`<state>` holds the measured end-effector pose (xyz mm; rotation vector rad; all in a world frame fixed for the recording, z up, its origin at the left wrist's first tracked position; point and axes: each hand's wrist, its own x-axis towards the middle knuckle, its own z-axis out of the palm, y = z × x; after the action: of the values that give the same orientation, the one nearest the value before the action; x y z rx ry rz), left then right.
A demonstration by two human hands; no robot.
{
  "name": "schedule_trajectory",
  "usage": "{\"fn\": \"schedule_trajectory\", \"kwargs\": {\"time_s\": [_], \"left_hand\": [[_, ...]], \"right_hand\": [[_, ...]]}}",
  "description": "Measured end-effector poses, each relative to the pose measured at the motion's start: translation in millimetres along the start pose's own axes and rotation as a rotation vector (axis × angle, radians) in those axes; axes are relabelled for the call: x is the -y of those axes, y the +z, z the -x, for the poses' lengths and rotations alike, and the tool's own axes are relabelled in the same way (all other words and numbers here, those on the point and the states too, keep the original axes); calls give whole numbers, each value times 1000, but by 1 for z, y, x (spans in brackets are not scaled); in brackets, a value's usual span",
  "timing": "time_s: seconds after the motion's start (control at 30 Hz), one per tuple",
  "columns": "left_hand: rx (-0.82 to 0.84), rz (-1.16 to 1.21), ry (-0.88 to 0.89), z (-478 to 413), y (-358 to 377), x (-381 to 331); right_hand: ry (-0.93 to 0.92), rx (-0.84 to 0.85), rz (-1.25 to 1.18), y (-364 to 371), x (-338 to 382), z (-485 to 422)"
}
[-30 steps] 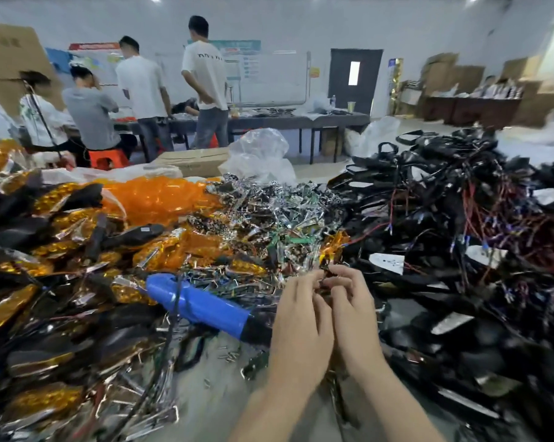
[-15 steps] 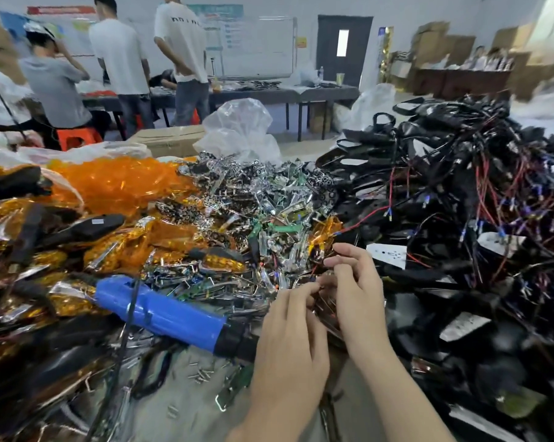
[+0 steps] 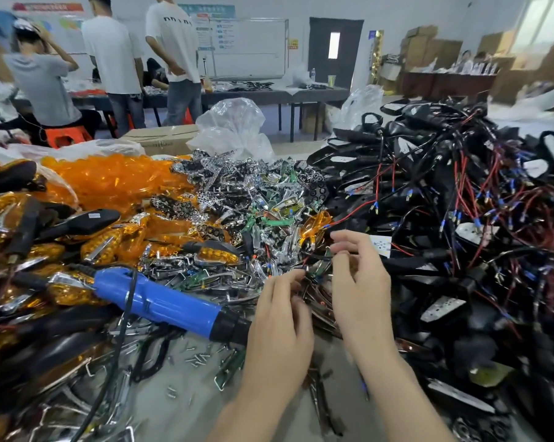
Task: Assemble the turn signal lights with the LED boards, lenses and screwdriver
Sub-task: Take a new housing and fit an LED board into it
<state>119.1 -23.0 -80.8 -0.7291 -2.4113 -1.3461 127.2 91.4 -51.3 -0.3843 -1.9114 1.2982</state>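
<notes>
Hands mid-table: my L hand (image 3: 279,320) & R hand (image 3: 361,282) both pinch small wired part (image 3: 317,271) at edge of LED board pile (image 3: 256,205); blue electric screwdriver (image 3: 161,303) lies just left, orange lenses (image 3: 110,180) behind.

- A white wall (image 3: 396,14) at the back carries a dark door (image 3: 335,49) and a whiteboard (image 3: 253,49).
- A long dark table (image 3: 320,92) stands before it.
- Cardboard boxes (image 3: 428,49) are stacked in the room's right corner, near a bright window (image 3: 537,23).
</notes>
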Motion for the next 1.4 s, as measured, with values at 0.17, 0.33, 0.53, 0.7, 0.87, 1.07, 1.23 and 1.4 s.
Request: {"fn": "schedule_trajectory", "kwargs": {"time_s": [0.17,0.33,0.53,0.7,0.87,1.07,1.23,1.4], "left_hand": [[-24,29,-10,2,-3,-2],[-11,55,-25,4,-5,-6],[-9,68,-12,2,-4,-6],[-20,68,-11,0,-2,-2],[-108,261,-57,-1,-1,-2],[-224,623,-291,-6,-15,-9],[-181,698,-343,-11,-24,-9],[-225,795,-437,-15,-35,-8]], "right_hand": [[-170,-252,467,-18,-5,6],[-64,-225,683,-23,-15,7],[-120,-231,617,-25,-24,2],[-319,-181,545,-10,-16,6],[-609,-34,443,12,-8,26],[-678,73,376,12,-15,31],[-703,174,314,14,-15,33],[-665,195,148,13,-6,38]]}}
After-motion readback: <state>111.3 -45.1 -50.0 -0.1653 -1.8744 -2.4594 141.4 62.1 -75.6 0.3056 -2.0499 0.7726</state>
